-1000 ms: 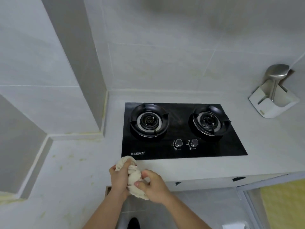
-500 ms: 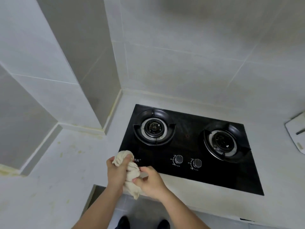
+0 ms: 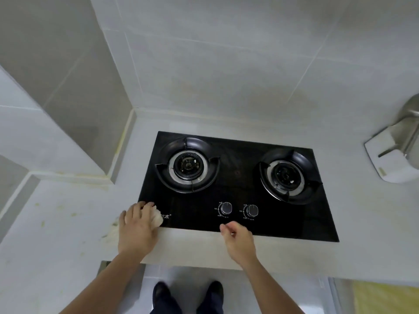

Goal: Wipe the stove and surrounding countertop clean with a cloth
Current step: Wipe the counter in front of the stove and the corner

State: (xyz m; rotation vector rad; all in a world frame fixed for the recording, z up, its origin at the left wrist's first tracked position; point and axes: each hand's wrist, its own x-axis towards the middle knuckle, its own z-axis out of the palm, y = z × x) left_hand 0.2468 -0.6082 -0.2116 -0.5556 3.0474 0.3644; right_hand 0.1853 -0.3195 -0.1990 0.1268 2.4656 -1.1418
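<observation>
Here the wiping looks to be just starting: the left hand (image 3: 136, 230) lies palm-down on the bunched cloth (image 3: 156, 216), pressing it onto the near left corner of the stove (image 3: 238, 177), right at the glass edge where it meets the countertop (image 3: 68, 223). The right hand (image 3: 238, 240) hovers over the front strip, fingers loosely curled and holding nothing. Next, I judge, comes a sweep along the glass toward the knobs (image 3: 226, 208) (working round them and the burners), then out over the yellowish stains at left. Most of the cloth is hidden under the palm, and a holder (image 3: 390, 159) at right is cut off by the frame.
</observation>
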